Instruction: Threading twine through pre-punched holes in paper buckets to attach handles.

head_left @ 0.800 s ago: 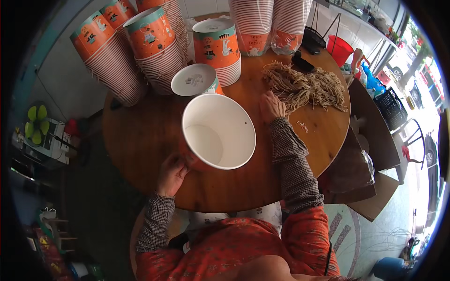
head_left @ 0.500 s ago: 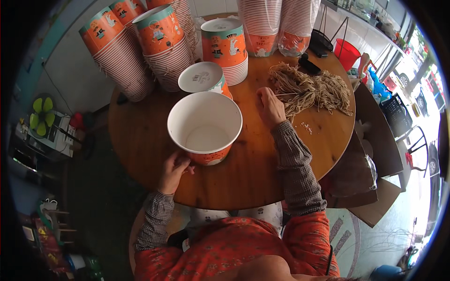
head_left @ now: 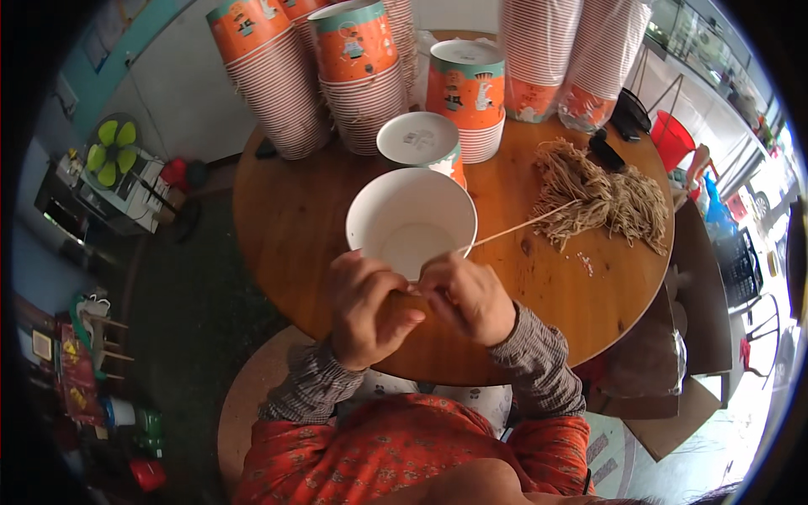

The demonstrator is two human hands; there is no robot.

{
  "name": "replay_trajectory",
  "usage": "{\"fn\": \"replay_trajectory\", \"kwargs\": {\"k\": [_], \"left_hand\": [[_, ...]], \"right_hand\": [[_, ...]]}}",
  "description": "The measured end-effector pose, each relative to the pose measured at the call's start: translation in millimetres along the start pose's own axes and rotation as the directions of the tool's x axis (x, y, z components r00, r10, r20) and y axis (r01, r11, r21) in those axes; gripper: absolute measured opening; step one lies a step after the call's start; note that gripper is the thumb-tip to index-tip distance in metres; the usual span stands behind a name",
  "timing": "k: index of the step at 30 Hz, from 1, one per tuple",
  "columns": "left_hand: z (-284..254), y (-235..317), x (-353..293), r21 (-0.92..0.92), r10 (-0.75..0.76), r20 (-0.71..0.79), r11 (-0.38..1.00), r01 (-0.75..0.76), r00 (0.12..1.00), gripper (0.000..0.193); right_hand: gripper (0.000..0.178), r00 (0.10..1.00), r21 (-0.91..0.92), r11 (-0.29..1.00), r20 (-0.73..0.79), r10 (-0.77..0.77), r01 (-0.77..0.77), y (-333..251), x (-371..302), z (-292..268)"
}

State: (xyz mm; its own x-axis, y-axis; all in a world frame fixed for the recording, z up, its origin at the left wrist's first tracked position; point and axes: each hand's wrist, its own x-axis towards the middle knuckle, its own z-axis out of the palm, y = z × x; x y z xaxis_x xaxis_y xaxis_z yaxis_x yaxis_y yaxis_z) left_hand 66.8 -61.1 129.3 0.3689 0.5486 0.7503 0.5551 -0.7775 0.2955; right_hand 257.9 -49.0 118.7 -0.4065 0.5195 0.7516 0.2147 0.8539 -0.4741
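Cord, one strand: thin, straw-coloured, slightly fuzzy (head_left: 513,229). Runs nearly straight from the right hand (head_left: 467,295), past the right rim of the open paper tub (head_left: 408,206), to the twine bundle (head_left: 602,194) on the tub's right. Its straightness suggests a light pull, with the bundle's weight serving as anchor.

Right hand: at the tub's near rim, fingers curled and thumb pressed in, closed on the cord.

Left hand (head_left: 366,307): at the tub's near-left rim, fingers bent towards the right fingertips, thumb standing apart. Whether it grips the cord's end cannot be told. The hands meet, probably so that the fingertips can work the strand between them.

Open paper tub: one, round, mouth up, white inside, pale rolled rim; near side partly covered by the hands. Its place before the wearer seems chosen for easy reach.

Twine bundle: loose, tangled, tan, with a black object (head_left: 606,150) at its far edge.

Upturned paper tub (head_left: 418,139): just behind the open one, white base uppermost.

Nested tubs: an orange-and-green stack (head_left: 467,93) further behind; taller ones (head_left: 273,84) behind left; plastic-wrapped ones (head_left: 539,50) behind right.

Round wooden table (head_left: 286,252): beneath the tub.
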Motion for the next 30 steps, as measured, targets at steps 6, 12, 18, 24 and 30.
{"fn": "replay_trajectory", "kwargs": {"k": [6,12,18,24,30], "left_hand": [[14,-1,-10,0.022,-0.006,-0.044,1.0,0.007,0.999,0.022],[17,4,-7,-0.045,-0.07,-0.05,0.997,0.068,0.996,0.014],[18,-1,-4,-0.123,-0.121,-0.041,0.986,0.116,0.992,0.009],[27,-3,13,-0.15,-0.116,-0.018,0.982,0.112,0.993,0.013],[34,-11,45,-0.112,-0.041,0.091,0.992,0.052,0.995,0.018]], "right_hand": [[0.024,0.998,-0.145,0.988,0.042,-0.054,0.059,-1,-5,10],[0.026,1.0,0.0,1.0,0.011,-0.018,0.018,2,-5,8],[0.018,0.979,0.225,0.957,-0.046,0.199,-0.184,8,-6,-4],[0.009,0.94,0.389,0.882,-0.099,0.326,-0.265,23,-10,-9],[0.004,0.822,0.618,0.691,-0.122,0.557,-0.376,45,-16,-18]]}}
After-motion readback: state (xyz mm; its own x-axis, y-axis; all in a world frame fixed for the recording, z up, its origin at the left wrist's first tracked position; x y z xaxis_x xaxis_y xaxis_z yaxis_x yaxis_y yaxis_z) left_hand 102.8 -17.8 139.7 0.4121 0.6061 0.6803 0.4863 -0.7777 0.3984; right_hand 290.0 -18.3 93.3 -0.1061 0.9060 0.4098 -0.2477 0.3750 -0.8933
